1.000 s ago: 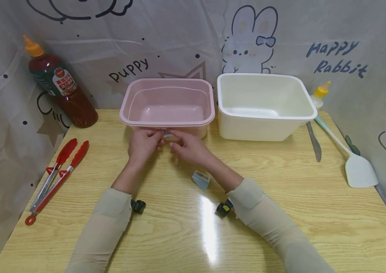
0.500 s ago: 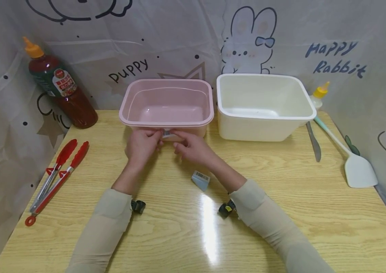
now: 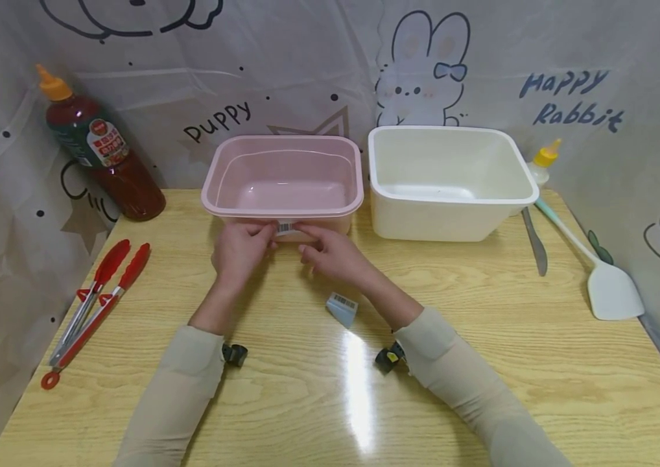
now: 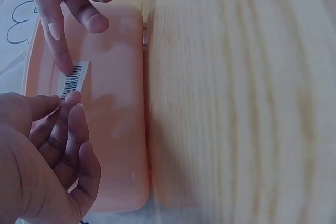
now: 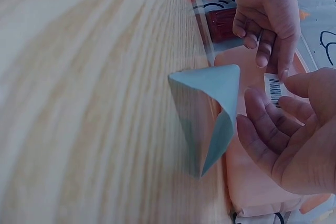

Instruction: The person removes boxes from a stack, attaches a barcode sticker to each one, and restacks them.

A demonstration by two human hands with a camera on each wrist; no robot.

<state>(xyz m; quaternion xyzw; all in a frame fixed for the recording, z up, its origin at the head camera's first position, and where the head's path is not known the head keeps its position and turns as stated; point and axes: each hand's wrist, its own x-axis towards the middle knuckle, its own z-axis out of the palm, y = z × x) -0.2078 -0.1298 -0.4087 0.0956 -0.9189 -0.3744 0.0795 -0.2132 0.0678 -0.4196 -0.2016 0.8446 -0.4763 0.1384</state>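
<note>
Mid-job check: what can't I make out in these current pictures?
- Barcode label: left wrist view; the left hand covers one end, and any digits are too small to read.
- Folded paper: head view; any fine print is too small.
- Yellow-capped bottle: head view; the white bin hides its lower body.
- Knife: head view; the same bin hides its upper end.

Cartoon-printed grey sheeting (image 3: pixel 301 52), wood-grain tabletop (image 3: pixel 482 305), glare streak (image 3: pixel 358 395)
</note>
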